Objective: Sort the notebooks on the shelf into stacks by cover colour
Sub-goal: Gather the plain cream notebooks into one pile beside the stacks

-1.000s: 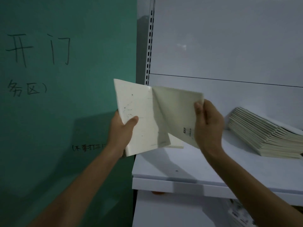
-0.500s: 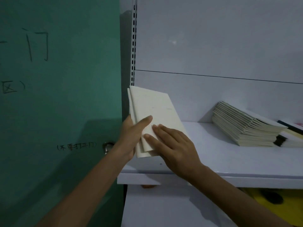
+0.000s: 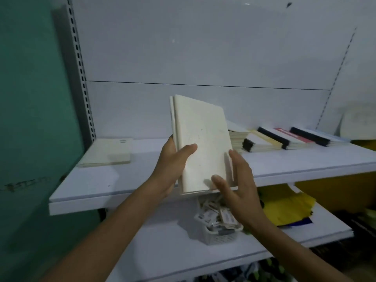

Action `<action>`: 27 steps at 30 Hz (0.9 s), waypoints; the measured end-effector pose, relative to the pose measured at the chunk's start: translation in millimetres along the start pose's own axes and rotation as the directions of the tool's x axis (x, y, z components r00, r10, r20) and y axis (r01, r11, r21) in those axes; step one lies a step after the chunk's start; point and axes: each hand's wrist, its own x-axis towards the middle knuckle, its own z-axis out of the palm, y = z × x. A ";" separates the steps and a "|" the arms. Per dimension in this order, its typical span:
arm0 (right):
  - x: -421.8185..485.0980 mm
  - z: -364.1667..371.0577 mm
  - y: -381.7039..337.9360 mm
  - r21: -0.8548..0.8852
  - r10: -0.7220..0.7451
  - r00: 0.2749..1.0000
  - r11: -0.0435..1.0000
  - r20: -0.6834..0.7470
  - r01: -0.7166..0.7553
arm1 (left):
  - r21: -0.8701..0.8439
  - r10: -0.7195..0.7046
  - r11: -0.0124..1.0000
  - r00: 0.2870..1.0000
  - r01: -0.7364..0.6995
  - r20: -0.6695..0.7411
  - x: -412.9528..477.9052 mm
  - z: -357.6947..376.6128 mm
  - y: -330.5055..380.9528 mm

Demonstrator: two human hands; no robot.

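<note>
On the white metal shelf (image 3: pixel 85 188) a flat stack of cream notebooks (image 3: pixel 105 152) lies at the left end. To the right, stacks of black-spined notebooks (image 3: pixel 266 139) lie half behind the held ones. A white plastic basket of tags (image 3: pixel 215 231) stands on the lower shelf. The left hand (image 3: pixel 173 159) grasps a few cream-white paper notebooks (image 3: pixel 201 143) above the shelf's front edge. Their long axis is almost upright, the top leaning a little left, the cover facing the camera. The right hand (image 3: pixel 240 186) is released, with straight fingers at the lower right corner; whether it touches, I cannot tell.
</note>
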 end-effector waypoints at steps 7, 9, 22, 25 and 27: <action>-17.8 -118.2 41.4 0.490 0.568 0.804 0.658 0.176 -0.572 | -0.015 -0.126 0.991 0.984 0.129 0.126 -33.2 117.9 -20.5; -20.7 -134.1 49.0 0.501 0.617 0.763 0.607 0.193 -0.617 | 0.024 -0.177 0.984 0.973 0.176 0.146 -36.9 136.9 -24.5; 60.0 -142.9 79.5 0.485 0.550 0.821 0.682 0.152 -0.547 | 0.265 0.037 0.964 0.999 -0.026 -0.036 31.4 160.1 -28.4; 116.0 -143.0 85.5 0.448 0.545 0.822 0.701 0.166 -0.555 | 0.315 0.067 0.947 0.998 -0.060 -0.012 82.9 155.9 -15.0; 164.2 -144.8 86.5 0.420 0.528 0.834 0.728 0.161 -0.542 | 0.329 0.061 0.942 0.998 -0.060 0.009 126.1 151.8 -4.7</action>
